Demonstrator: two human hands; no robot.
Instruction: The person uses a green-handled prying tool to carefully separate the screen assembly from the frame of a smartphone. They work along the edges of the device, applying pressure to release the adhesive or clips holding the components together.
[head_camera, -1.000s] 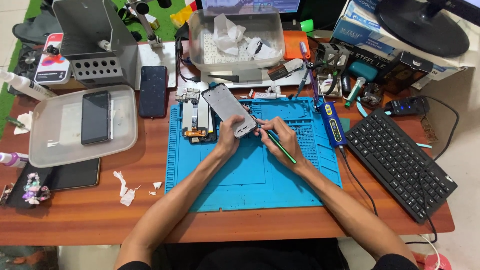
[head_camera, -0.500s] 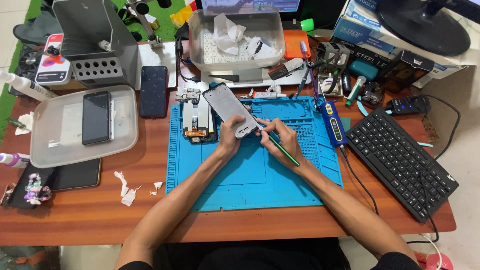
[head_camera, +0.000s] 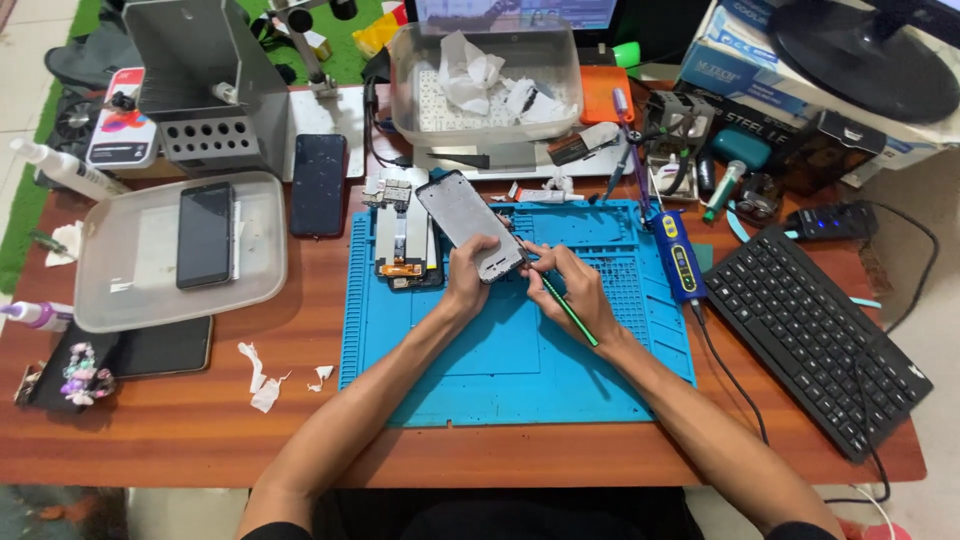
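Centre of frame, above the blue work mat (head_camera: 500, 370), the left hand (head_camera: 468, 280) clamps the phone frame (head_camera: 470, 224) tilted up to expose its lower edge, while the right hand (head_camera: 577, 288) pinches a green tool (head_camera: 567, 308) pen-style, tip at that edge.

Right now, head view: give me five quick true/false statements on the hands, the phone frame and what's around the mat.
1. The left hand holds the phone frame. True.
2. The right hand holds a green-handled tool. True.
3. The phone frame lies flat on the blue mat. False: it is lifted and tilted in the hand.
4. The black keyboard sits left of the mat. False: it is on the right.
5. The clear tray holds a dark phone. True.
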